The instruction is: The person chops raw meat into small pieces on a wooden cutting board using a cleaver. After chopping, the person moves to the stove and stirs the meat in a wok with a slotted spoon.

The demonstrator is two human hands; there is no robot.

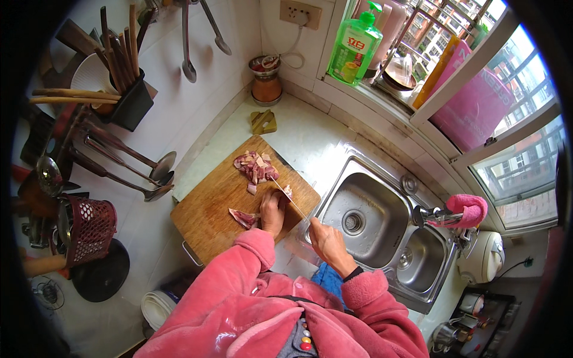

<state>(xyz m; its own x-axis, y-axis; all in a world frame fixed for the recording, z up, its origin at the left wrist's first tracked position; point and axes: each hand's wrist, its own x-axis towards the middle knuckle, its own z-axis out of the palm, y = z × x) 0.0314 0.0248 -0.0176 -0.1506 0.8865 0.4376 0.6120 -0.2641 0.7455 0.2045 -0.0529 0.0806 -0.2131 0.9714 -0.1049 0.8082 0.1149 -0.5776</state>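
Note:
A wooden cutting board (210, 210) lies on the counter. My right hand (330, 244) is closed round the handle of a knife, whose thin blade (293, 202) slants up and left over the board's right side. With bent fingers my left hand (272, 212) presses on meat at the board, close beside the blade; its fingertips are partly hidden. A small piece of meat (288, 191) shows just past the blade. Left of my left hand lies a larger strip of raw meat (243, 219). Chopped meat pieces (256, 166) form a pile near the board's far corner.
A steel double sink (376, 215) adjoins the board on the right, with a faucet wrapped in a pink cloth (468, 209). Behind the board are a green trivet-like block (263, 122) and a brown pot (266, 87). Utensils and a knife holder (134, 103) hang on the left wall.

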